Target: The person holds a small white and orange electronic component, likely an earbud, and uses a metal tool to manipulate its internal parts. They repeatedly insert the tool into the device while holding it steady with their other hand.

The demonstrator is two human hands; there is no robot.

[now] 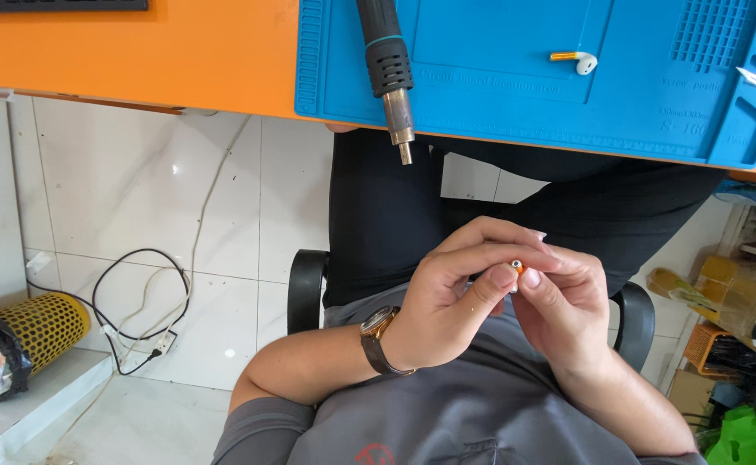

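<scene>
Pinching a tiny white-and-orange part (pixel 516 267) between thumb and fingertips of both hands, a seated person works over the lap, below the near edge of an orange tabletop (pixel 137 52). Left hand (pixel 455 297), w/ a brown-strapped wristwatch (pixel 376 338) on its wrist, is curled round the part, thumb pressed up against it; right hand (pixel 563 306) closes on it from the other side, so both are grasping the same small piece. Part sits mid-air between the two hands, well apart from the tabletop; its exact shape is too small to tell.

On the tabletop, a blue work mat (pixel 498 34) reaches to the near edge. A black-handled hot-air tool (pixel 388 69) lies across the mat's left part, its metal nozzle sticking out past the near edge. A white earbud w/ orange tip (pixel 577 60) rests toward the mat's middle-right, and a small white sliver (pixel 752 78) lies near the mat's right edge.

Below, white floor tiles carry a loose black cable (pixel 137 301), w/ a yellow perforated bin (pixel 38 327) on its side at far left. Person wears a grey top and dark trousers and sits on a black chair (pixel 305 288).
</scene>
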